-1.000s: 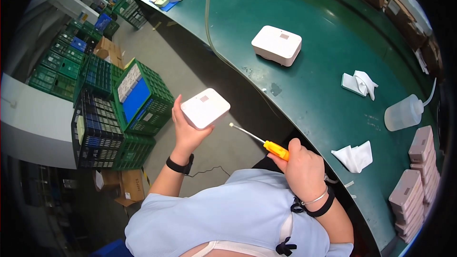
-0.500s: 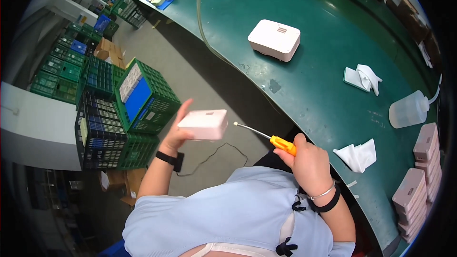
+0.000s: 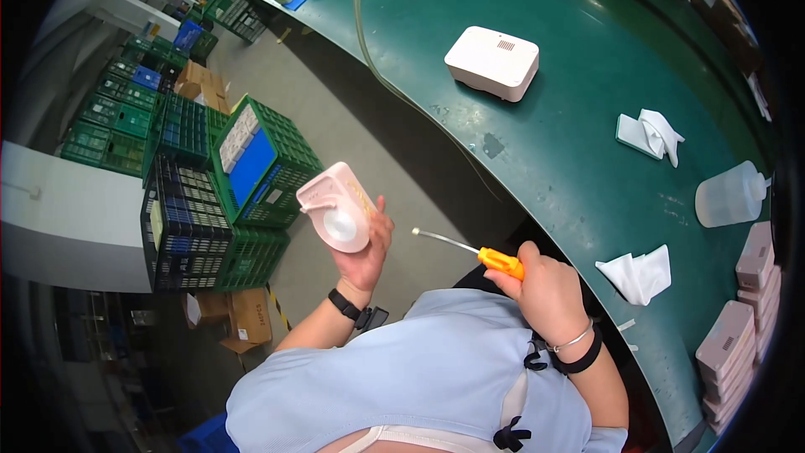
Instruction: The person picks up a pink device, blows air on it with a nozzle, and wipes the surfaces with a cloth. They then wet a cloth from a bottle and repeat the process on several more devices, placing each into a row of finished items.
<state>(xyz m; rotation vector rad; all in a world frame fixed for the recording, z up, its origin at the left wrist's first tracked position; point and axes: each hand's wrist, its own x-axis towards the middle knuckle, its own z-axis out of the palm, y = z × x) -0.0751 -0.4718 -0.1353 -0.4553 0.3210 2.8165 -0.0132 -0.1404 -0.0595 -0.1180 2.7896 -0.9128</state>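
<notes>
My left hand is closed around the edge of a pale pink plastic housing, held over the floor to the left of the table. A round whitish disc and a short protruding arm show on the housing's exposed face. In my right hand, by the table's edge, is a tool with an orange-yellow handle, a thin curved metal shaft and a small pale tip. That tip points left toward the housing and is apart from it. A similar, paler housing with a slotted vent rests on the green table.
A folded white cloth and another cloth with a flat pad lie on the table. Beyond stand a translucent squeeze bottle and stacked pink housings. A hose crosses the table's far side. Green crates stand at left.
My left hand has turned the pink housing over, from its vented side to the side with the round disc, and tilted it upright. The right hand and tool have barely moved.
</notes>
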